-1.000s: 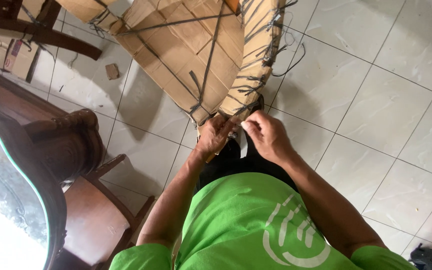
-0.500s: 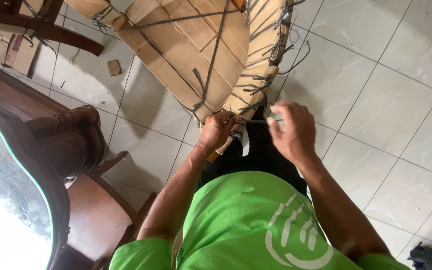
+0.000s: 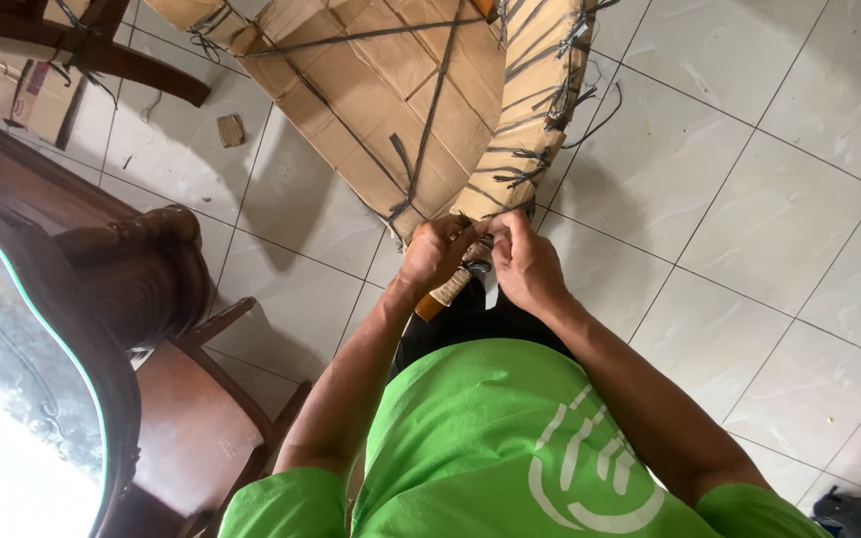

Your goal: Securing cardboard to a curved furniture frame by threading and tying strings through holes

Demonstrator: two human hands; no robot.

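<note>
A piece of furniture wrapped in brown cardboard (image 3: 391,90) and tied with dark straps stands on the tiled floor in front of me. My left hand (image 3: 435,254) pinches the wrapping at its lower corner. My right hand (image 3: 522,261) is closed beside it on a dark strap (image 3: 485,244) at the same corner. Below the hands a cardboard-wrapped leg (image 3: 447,291) with a brown wooden tip sticks out. My green shirt fills the lower view.
A dark carved wooden table with a glass top (image 3: 32,329) stands at the left, with a wooden chair seat (image 3: 191,428) beside it. Small cardboard boxes (image 3: 22,95) and a scrap (image 3: 230,130) lie on the white floor tiles (image 3: 749,219).
My right hand pulled out to the right with the strap, then came back to the corner beside my left hand. The left hand stayed on the wrapping.
</note>
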